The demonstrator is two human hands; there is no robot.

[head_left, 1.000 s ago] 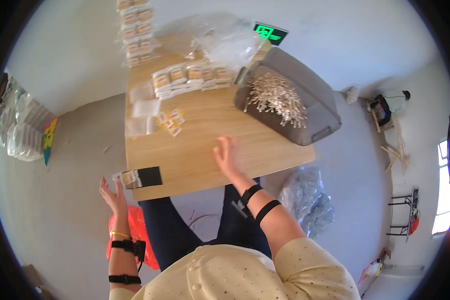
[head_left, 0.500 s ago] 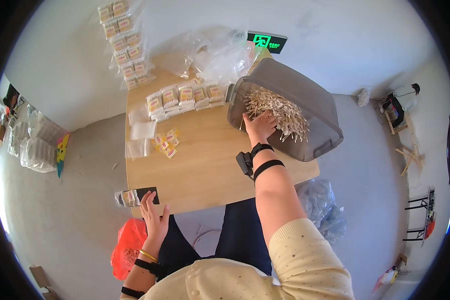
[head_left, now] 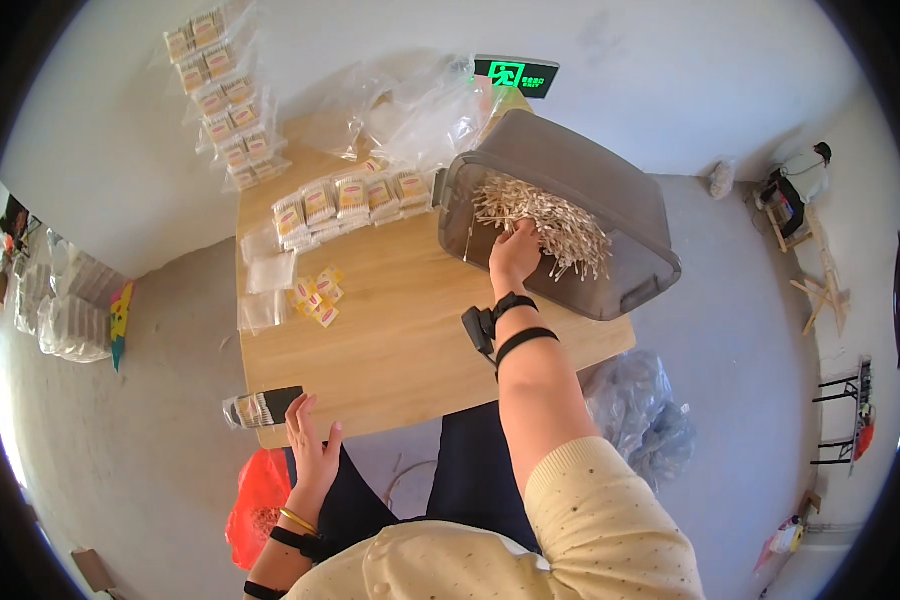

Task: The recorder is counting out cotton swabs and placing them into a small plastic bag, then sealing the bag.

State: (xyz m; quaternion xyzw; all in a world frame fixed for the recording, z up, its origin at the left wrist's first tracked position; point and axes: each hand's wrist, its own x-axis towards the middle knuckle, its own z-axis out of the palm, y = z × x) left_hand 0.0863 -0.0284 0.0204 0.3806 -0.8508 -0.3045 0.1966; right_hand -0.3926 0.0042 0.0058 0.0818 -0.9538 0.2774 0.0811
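A grey plastic bin point(head_left: 582, 160) lies tipped on its side at the right of the table, a heap of loose cotton swabs point(head_left: 560, 220) inside. My right hand point(head_left: 514, 252) reaches into its mouth, fingers curled closed on some swabs at the heap's near edge; the fingertips are partly hidden. At the table's front left edge, my left hand point(head_left: 313, 450) has its fingers apart and holds nothing. Beside its fingertips is a flat black piece point(head_left: 287, 403) with a clear bag of swabs point(head_left: 250, 411) at its left end.
Rows of filled swab packs point(head_left: 352, 197) stand at the back of the wooden table point(head_left: 400, 310). Yellow-and-white labels point(head_left: 318, 295) and empty clear bags point(head_left: 270, 272) lie at left. Large plastic bags point(head_left: 425, 115) sit behind. A red bag point(head_left: 255, 510) hangs below the front left edge.
My right hand has gone from spread fingers to curled ones among the swabs. My left hand stays near the black piece. The whole view has shifted slightly.
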